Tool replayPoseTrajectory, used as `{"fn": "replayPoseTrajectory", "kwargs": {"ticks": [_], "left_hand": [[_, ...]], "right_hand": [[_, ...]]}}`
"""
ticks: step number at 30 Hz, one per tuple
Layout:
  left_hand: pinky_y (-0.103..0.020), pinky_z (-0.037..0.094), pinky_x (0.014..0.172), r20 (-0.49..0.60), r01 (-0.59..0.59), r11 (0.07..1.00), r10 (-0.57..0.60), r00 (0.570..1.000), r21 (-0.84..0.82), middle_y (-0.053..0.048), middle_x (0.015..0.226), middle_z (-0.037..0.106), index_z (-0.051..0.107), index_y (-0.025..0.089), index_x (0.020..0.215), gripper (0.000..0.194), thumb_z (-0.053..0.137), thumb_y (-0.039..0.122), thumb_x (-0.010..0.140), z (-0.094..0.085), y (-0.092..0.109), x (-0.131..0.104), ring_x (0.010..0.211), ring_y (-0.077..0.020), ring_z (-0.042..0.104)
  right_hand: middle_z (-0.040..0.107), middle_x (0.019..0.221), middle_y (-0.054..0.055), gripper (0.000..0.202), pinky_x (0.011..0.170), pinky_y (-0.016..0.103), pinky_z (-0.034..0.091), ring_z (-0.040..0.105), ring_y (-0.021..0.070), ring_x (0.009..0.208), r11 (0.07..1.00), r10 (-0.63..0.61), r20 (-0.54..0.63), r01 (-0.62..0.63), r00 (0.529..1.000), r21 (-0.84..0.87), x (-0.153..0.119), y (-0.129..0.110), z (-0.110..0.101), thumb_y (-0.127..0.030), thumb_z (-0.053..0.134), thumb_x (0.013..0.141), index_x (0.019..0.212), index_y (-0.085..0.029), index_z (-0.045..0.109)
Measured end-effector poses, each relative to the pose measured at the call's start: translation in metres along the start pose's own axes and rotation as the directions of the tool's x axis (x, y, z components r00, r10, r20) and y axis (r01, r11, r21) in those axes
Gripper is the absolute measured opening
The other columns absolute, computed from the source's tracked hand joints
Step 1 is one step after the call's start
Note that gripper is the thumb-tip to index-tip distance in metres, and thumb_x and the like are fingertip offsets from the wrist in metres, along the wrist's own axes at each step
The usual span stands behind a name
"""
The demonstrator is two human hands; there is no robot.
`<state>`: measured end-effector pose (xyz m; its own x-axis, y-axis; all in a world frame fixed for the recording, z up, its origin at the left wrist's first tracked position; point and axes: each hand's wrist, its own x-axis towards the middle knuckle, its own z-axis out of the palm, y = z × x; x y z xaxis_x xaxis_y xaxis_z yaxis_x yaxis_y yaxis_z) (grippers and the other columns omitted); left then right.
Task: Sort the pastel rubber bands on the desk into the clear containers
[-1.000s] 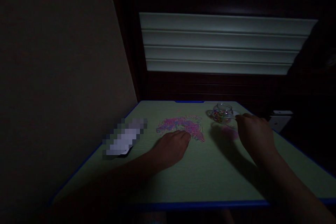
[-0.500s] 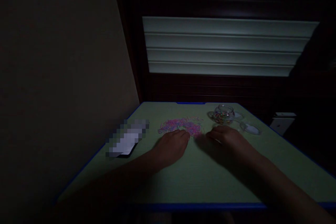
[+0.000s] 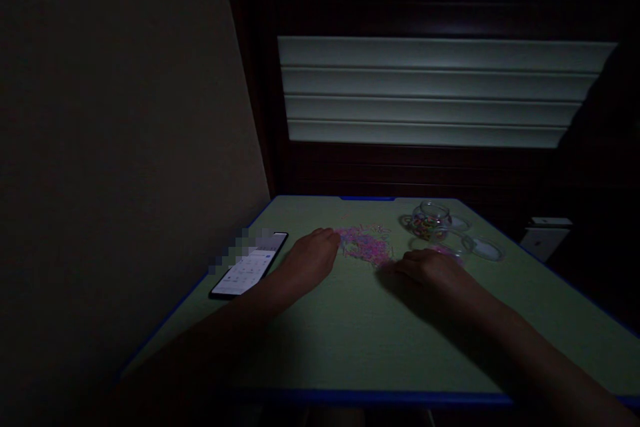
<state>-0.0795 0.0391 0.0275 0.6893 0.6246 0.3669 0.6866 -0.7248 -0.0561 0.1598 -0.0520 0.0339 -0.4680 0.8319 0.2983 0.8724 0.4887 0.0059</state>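
Note:
A loose pile of small pink and purple bands [image 3: 367, 247] lies on the green table [image 3: 340, 340]. My left hand [image 3: 313, 257] touches the pile's left edge, its fingers bent together; whether anything is between them is too dark to tell. At the pile's right lower edge is my right hand [image 3: 430, 270], fingers curled low near the tabletop, their tips in shadow. Just behind my right hand, a clear container [image 3: 450, 252] holds some pink pieces. A round glass jar [image 3: 431, 220] with multicoloured pieces stands farther back.
A phone [image 3: 250, 265] with a lit screen lies at the left. Clear lids [image 3: 485, 249] rest at the right near the jar. A wall rises on the left, and a white box [image 3: 545, 240] stands beyond the table's right edge.
My left hand has moved left and slightly back, to the pile's left edge. The pile looks more gathered toward the right. The view has shifted slightly, and the pink-filled container shows more.

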Motion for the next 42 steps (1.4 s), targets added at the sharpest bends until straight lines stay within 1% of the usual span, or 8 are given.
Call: {"fn": "replayPoseTrajectory", "kwargs": {"ticks": [8, 12, 15, 18, 21, 28, 37, 42], "left_hand": [[-0.031, 0.045, 0.083, -0.079, -0.135, 0.985, 0.127, 0.989, -0.103, -0.006, 0.092, 0.058, 0.057, 0.015, 0.095, 0.022, 0.035, 0.015, 0.094, 0.024, 0.023, 0.001, 0.090, -0.0172, 0.054], [-0.030, 0.045, 0.084, -0.123, -0.129, 0.978, 0.109, 0.986, -0.162, -0.006, 0.097, 0.058, 0.055, 0.015, 0.101, 0.020, 0.037, 0.016, 0.094, 0.032, 0.023, 0.003, 0.092, -0.0170, 0.054], [-0.029, 0.046, 0.083, -0.125, -0.113, 0.978, 0.091, 0.988, -0.178, -0.005, 0.098, 0.058, 0.055, 0.015, 0.103, 0.018, 0.040, 0.019, 0.094, 0.032, 0.021, 0.004, 0.093, -0.0169, 0.054], [-0.030, 0.046, 0.083, -0.087, -0.150, 0.980, 0.139, 0.986, -0.128, -0.006, 0.098, 0.059, 0.056, 0.014, 0.104, 0.019, 0.040, 0.020, 0.094, 0.030, 0.023, 0.006, 0.093, -0.0175, 0.055], [-0.031, 0.046, 0.082, -0.059, -0.148, 0.985, 0.143, 0.988, -0.087, -0.007, 0.098, 0.059, 0.056, 0.015, 0.103, 0.020, 0.039, 0.020, 0.095, 0.029, 0.025, 0.008, 0.093, -0.0177, 0.055], [-0.030, 0.046, 0.080, -0.064, -0.108, 0.991, 0.103, 0.993, -0.083, -0.005, 0.093, 0.058, 0.059, 0.016, 0.098, 0.022, 0.038, 0.019, 0.095, 0.032, 0.026, 0.009, 0.090, -0.0170, 0.055], [-0.028, 0.045, 0.076, -0.040, -0.127, 0.992, 0.126, 0.991, -0.018, -0.004, 0.091, 0.058, 0.059, 0.016, 0.094, 0.020, 0.039, 0.017, 0.094, 0.028, 0.027, 0.009, 0.087, -0.0170, 0.054], [-0.030, 0.045, 0.078, -0.050, -0.114, 0.993, 0.114, 0.992, -0.010, -0.005, 0.093, 0.058, 0.059, 0.015, 0.093, 0.020, 0.039, 0.015, 0.094, 0.028, 0.028, 0.007, 0.087, -0.0176, 0.054]], "right_hand": [[0.063, 0.077, 0.005, 0.025, 0.061, 0.025, 0.034, 0.055, 0.0126, 0.066, 1.000, 0.019, 0.026, -0.020, 0.999, 0.001, 0.000, -0.002, -0.002, -0.022, 0.042, 0.091, 0.084, -0.018, 0.065], [0.063, 0.076, 0.005, 0.027, 0.061, 0.026, 0.033, 0.055, 0.0133, 0.067, 1.000, -0.003, 0.029, 0.003, 1.000, -0.019, 0.001, -0.002, 0.000, -0.025, 0.041, 0.092, 0.085, -0.018, 0.066], [0.064, 0.077, 0.005, 0.027, 0.062, 0.026, 0.033, 0.056, 0.0134, 0.068, 1.000, 0.001, 0.029, -0.001, 1.000, -0.022, 0.001, -0.002, 0.001, -0.025, 0.041, 0.092, 0.088, -0.018, 0.066], [0.063, 0.077, 0.005, 0.026, 0.062, 0.025, 0.033, 0.055, 0.0127, 0.068, 1.000, 0.003, 0.026, -0.002, 1.000, -0.015, 0.000, -0.002, 0.001, -0.024, 0.041, 0.092, 0.087, -0.018, 0.066], [0.063, 0.077, 0.005, 0.026, 0.062, 0.025, 0.034, 0.055, 0.0127, 0.068, 1.000, -0.006, 0.029, 0.007, 1.000, -0.009, 0.000, -0.002, 0.001, -0.024, 0.042, 0.092, 0.084, -0.018, 0.066], [0.063, 0.077, 0.005, 0.025, 0.061, 0.025, 0.033, 0.055, 0.0125, 0.067, 1.000, 0.001, 0.026, -0.001, 1.000, 0.009, -0.001, -0.003, 0.000, -0.023, 0.042, 0.091, 0.086, -0.019, 0.066], [0.063, 0.074, 0.003, 0.026, 0.060, 0.025, 0.032, 0.055, 0.0125, 0.065, 0.999, -0.001, 0.008, 0.002, 1.000, -0.038, 0.000, 0.000, 0.001, -0.026, 0.042, 0.091, 0.082, -0.019, 0.065], [0.063, 0.076, 0.004, 0.026, 0.061, 0.025, 0.033, 0.056, 0.0134, 0.067, 0.999, 0.005, 0.012, -0.005, 1.000, -0.039, -0.001, 0.002, 0.002, -0.027, 0.042, 0.091, 0.085, -0.019, 0.066]]}}
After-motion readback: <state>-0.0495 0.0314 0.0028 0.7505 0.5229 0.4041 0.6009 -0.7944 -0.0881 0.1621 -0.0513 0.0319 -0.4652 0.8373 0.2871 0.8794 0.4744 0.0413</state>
